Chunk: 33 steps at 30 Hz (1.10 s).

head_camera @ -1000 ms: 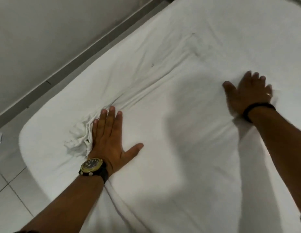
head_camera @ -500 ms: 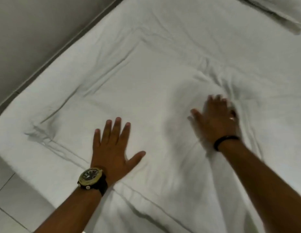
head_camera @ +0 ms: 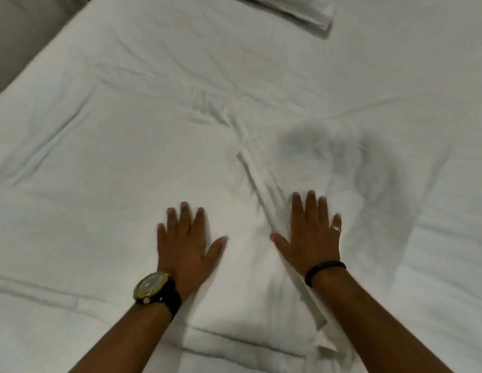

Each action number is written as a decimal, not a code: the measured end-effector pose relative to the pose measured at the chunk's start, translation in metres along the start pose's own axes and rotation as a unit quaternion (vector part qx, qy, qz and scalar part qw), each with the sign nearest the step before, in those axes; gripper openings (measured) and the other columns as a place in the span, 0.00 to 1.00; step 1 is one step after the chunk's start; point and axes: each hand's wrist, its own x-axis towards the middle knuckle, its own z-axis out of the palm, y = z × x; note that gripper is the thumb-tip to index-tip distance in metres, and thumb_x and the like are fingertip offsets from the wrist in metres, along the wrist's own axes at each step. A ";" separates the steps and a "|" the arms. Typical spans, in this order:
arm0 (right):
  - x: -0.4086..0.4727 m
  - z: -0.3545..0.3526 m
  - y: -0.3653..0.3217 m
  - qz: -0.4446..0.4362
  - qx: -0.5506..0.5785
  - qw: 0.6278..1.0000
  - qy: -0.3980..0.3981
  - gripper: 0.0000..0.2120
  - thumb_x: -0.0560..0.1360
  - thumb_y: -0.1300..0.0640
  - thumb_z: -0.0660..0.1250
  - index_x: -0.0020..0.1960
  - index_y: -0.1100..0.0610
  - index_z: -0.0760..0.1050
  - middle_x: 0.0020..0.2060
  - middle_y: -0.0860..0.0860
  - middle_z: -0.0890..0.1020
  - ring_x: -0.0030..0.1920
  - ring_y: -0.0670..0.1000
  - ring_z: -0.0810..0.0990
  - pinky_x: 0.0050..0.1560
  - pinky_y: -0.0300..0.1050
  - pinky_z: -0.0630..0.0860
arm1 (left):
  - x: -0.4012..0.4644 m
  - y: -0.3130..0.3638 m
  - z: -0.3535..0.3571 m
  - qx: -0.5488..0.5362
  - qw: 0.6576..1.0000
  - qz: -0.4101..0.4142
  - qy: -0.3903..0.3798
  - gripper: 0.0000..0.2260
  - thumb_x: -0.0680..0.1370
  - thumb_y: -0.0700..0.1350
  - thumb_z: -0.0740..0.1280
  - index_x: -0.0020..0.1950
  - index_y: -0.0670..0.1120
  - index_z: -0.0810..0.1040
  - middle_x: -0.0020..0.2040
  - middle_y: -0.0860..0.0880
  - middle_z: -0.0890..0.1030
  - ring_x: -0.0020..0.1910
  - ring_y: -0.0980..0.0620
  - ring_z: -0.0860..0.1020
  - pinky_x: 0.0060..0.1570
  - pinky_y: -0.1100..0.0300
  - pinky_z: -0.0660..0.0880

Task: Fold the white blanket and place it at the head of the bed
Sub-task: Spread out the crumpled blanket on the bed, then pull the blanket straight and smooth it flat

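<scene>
Both hands lie flat on the white blanket [head_camera: 121, 162], palms down, and neither one grips anything. The left hand [head_camera: 187, 249] is fully open, its fingers [head_camera: 184, 216] stretched forward and a little apart, the thumb pointing to the right. On its wrist sits a watch [head_camera: 151, 286] with a gold rim and a dark strap. The right hand [head_camera: 311, 238] is open in the same way — fingers straight and spread, thumb pointing left toward the other hand. It wears a ring [head_camera: 336, 227] on one finger and a thin black band [head_camera: 324, 269] around the wrist. The two hands are near each other but apart, with a strip of white cloth between the thumbs.

The blanket is spread over the bed [head_camera: 436, 63], covering most of the view. It is wrinkled, and a narrow raised fold [head_camera: 257, 179] runs from the middle of the cloth down to the gap between the hands, passing just beside the right thumb. Near the bottom edge the cloth forms a thicker doubled layer [head_camera: 250, 332] under the forearms. At the top of the view, well apart from the hands, lies a white pillow [head_camera: 296, 9] — only its lower corner is visible. The right hand looks slightly blurred.
</scene>
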 end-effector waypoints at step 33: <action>0.151 -0.148 0.262 0.215 0.529 0.819 -0.057 0.48 0.63 0.24 0.64 0.70 0.58 0.67 0.55 0.56 0.79 0.44 0.56 0.84 0.43 0.56 0.84 | 0.029 0.289 0.055 -0.652 0.726 -0.208 0.059 0.08 0.76 0.35 0.71 0.53 0.44 0.81 0.47 0.42 0.85 0.52 0.39 0.83 0.55 0.41 0.79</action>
